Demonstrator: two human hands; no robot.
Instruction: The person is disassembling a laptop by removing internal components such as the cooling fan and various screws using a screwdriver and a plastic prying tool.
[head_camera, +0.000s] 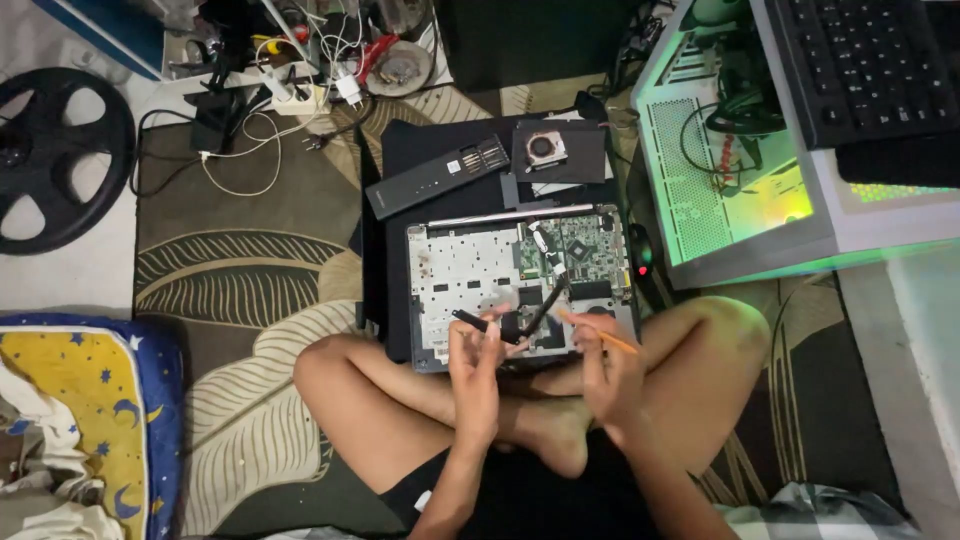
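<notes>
While laptop (520, 285) lies open-bellied on floor ahead of crossed legs, left hand (478, 362) pinches black tool (485, 325), axis leftward-up; right hand (605, 370) grips orange stick (600, 333), tip toward tool, nearer board.

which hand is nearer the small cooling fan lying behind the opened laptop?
Left. The left hand sits almost straight below the cooling fan, over the laptop; the right hand is lower and further right.
</notes>
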